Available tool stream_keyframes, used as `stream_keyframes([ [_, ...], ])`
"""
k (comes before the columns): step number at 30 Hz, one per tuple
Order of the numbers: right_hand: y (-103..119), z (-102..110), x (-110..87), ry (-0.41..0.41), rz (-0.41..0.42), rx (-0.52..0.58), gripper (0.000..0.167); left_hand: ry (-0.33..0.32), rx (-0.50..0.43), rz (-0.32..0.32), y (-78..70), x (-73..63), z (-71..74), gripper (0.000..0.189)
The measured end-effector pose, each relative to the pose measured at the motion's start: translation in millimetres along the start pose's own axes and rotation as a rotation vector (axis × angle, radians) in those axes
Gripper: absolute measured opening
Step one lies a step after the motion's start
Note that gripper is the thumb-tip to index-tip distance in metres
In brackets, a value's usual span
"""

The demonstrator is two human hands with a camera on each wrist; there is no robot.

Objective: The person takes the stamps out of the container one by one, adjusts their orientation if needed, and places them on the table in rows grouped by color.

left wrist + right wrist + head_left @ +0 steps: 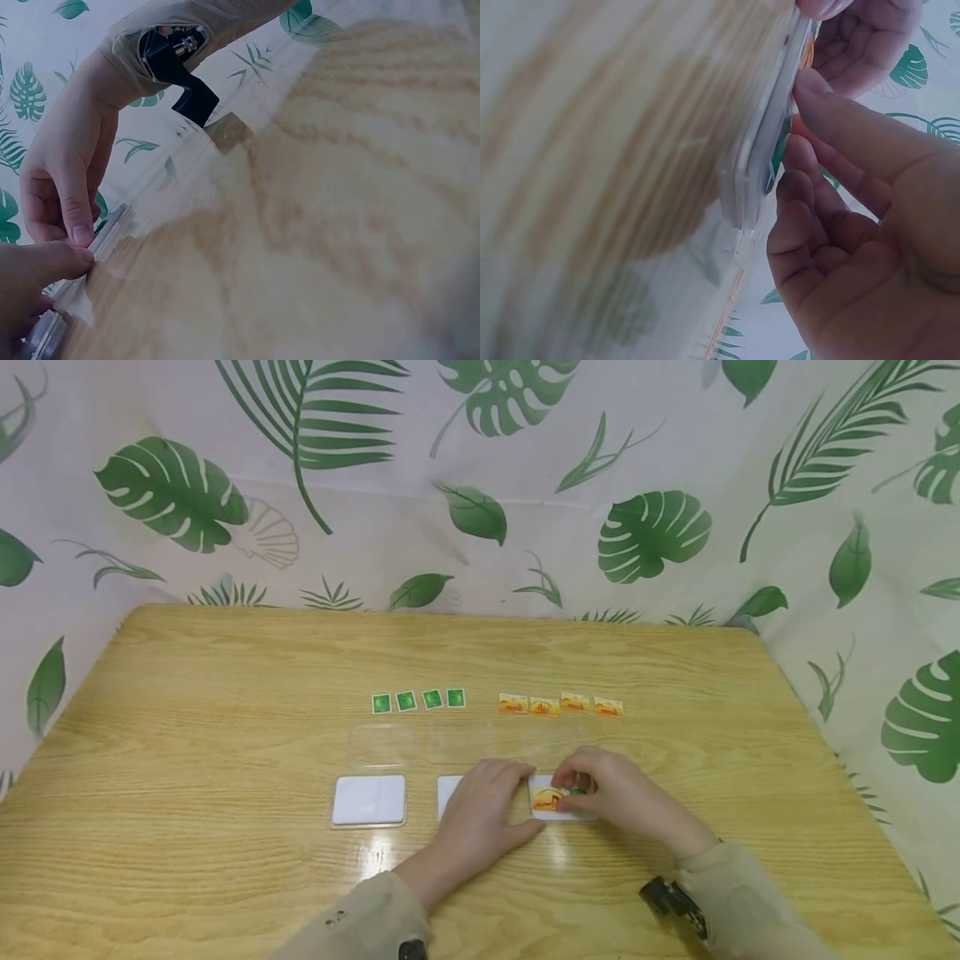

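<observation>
A white-topped flat box [540,814] lies on the table with an orange picture sticker [547,799] on its left part. To the right of that, a green sticker [781,146] shows partly under the fingers. My right hand [618,793] is bent over the box, pinching at the orange sticker's right edge with thumb and fingertips. Against the box's left end, my left hand [480,814] grips the corners, thumb on the near side and fingers on the far side. The left hand partly covers a second white-topped box [447,791].
A third white-topped box [369,800] stands at the left. Behind the boxes lie clear plastic lids [382,745]. Farther back are several green stickers [407,701] and several orange stickers [544,707] in rows. A leaf-patterned cloth [375,543] hangs behind the table [225,693].
</observation>
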State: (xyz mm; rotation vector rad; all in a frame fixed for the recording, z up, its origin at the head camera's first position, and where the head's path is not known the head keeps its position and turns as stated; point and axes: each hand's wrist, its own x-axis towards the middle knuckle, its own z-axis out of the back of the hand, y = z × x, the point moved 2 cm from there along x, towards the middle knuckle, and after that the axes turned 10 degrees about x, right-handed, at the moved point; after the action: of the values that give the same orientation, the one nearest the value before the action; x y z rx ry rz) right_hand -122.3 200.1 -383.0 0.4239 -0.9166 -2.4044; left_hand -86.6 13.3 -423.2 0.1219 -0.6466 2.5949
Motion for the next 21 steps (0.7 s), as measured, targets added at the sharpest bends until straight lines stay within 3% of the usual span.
stream_keyframes([
  [21, -0.6, -0.7, -0.2, -0.006, 0.032, -0.027, 0.017, -0.015, 0.014, -0.021, 1.1, 0.0, -0.1, 0.062],
])
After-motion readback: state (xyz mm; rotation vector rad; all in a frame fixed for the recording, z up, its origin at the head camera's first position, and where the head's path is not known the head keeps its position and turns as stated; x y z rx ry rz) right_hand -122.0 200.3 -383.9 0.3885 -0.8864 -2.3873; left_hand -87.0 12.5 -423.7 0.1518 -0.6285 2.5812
